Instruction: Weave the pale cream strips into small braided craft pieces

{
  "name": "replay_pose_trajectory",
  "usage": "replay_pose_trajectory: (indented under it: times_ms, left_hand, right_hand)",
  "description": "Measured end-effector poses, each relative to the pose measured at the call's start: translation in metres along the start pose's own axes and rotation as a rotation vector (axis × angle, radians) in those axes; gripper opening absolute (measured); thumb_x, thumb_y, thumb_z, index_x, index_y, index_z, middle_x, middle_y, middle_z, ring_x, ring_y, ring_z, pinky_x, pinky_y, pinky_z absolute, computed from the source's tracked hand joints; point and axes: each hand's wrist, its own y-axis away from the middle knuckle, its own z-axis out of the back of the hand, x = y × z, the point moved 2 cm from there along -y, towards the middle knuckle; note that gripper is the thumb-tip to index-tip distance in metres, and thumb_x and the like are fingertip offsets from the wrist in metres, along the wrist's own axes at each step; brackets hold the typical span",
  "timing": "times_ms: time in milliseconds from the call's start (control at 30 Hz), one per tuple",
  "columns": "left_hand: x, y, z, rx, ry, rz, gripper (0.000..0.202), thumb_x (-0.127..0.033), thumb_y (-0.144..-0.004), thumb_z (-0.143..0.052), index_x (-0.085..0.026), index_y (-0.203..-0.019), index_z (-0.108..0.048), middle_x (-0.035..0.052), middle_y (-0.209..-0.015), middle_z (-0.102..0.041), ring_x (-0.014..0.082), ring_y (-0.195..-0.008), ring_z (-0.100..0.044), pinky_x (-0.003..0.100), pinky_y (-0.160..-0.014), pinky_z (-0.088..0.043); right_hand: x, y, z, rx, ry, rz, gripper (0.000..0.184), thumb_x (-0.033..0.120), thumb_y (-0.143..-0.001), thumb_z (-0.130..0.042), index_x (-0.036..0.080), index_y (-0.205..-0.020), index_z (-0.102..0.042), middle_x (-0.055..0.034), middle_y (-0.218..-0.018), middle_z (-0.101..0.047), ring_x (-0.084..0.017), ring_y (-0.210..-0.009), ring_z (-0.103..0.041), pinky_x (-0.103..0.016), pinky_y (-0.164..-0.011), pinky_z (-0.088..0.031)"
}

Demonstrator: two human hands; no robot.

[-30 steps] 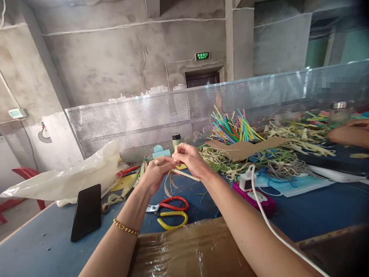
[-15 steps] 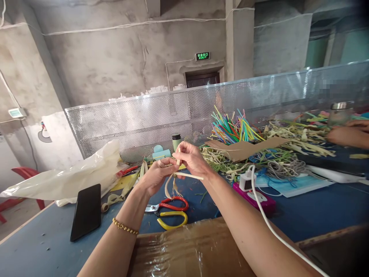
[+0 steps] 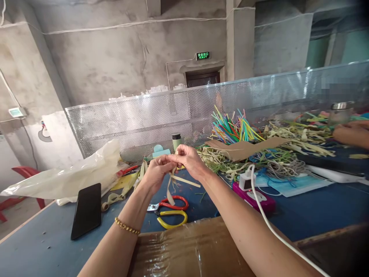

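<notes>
My left hand (image 3: 155, 173) and my right hand (image 3: 190, 161) meet above the table, fingertips pinched together on pale ribbon-like plant strips (image 3: 187, 181). One strip sticks out to the right below my right hand, and another dangles with a few thin fibres. The fingers hide the part where the strips are gripped. Just beneath lie scissors (image 3: 173, 226) with one red and one yellow handle, apart from both hands. A taped cardboard box (image 3: 193, 250) is under my forearms.
On the left are a black phone (image 3: 86, 211) and a plastic bag (image 3: 72, 173). Right of my arms sit a magenta power socket (image 3: 266, 200) with a white cable, a blue mask (image 3: 302, 185), fibre piles and colourful stems (image 3: 236, 127). Another person's hand (image 3: 350, 134) is far right.
Both hands have shifted slightly down and their fingertips are closer together. The protruding strip now slopes more downward, and the hanging strip has swung. The other person's hand has moved slightly right.
</notes>
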Motion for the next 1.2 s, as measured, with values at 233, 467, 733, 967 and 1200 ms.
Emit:
replay_pose_trajectory:
  times_ms: [233,467,733,967,1200]
  left_hand:
    - [0.005,-0.003,0.006,-0.065,0.040,0.050,0.017,-0.024,-0.066,-0.079,-0.014,-0.067,-0.065,0.0017,-0.055,-0.060,0.0108,-0.053,-0.054,0.025,-0.057,-0.038]
    - [0.008,-0.006,0.015,-0.130,0.032,0.016,0.020,-0.027,-0.066,-0.079,-0.013,-0.068,-0.065,0.0009,-0.058,-0.059,0.0096,-0.052,-0.051,0.025,-0.054,-0.036]
    - [0.011,-0.008,0.016,-0.256,-0.142,-0.088,0.018,-0.026,-0.066,-0.077,-0.014,-0.069,-0.063,-0.0005,-0.059,-0.059,0.0094,-0.054,-0.049,0.024,-0.053,-0.034]
    - [0.013,-0.008,0.018,-0.187,-0.135,-0.049,0.024,-0.033,-0.067,-0.078,-0.012,-0.071,-0.066,0.0021,-0.062,-0.061,0.0108,-0.056,-0.051,0.026,-0.057,-0.037]
    - [0.011,-0.008,0.014,-0.070,-0.118,0.002,0.022,-0.029,-0.064,-0.079,-0.012,-0.065,-0.066,0.0028,-0.065,-0.062,0.0097,-0.057,-0.049,0.026,-0.059,-0.037]
  right_hand:
    - [0.002,-0.006,0.009,-0.139,-0.030,0.052,0.042,0.044,-0.068,-0.079,0.022,-0.065,-0.043,0.0092,-0.043,-0.041,-0.007,-0.038,-0.034,-0.023,-0.040,-0.027]
    - [-0.001,-0.004,0.008,0.033,0.210,-0.017,0.028,0.041,-0.071,-0.075,0.015,-0.075,-0.065,0.0016,-0.058,-0.057,-0.010,-0.054,-0.051,-0.023,-0.050,-0.040]
    - [-0.013,-0.005,0.006,-0.036,0.362,-0.003,0.021,0.036,-0.076,-0.068,0.017,-0.073,-0.058,-0.0007,-0.061,-0.061,-0.013,-0.055,-0.057,-0.026,-0.051,-0.044]
    - [-0.009,-0.006,0.005,-0.059,0.412,0.162,0.019,0.030,-0.079,-0.064,0.021,-0.073,-0.049,0.0011,-0.065,-0.058,-0.014,-0.059,-0.057,-0.027,-0.056,-0.046]
    - [-0.005,-0.005,0.005,-0.049,0.437,0.168,0.016,0.030,-0.083,-0.058,0.023,-0.078,-0.045,0.0050,-0.059,-0.052,-0.011,-0.049,-0.051,-0.026,-0.050,-0.042]
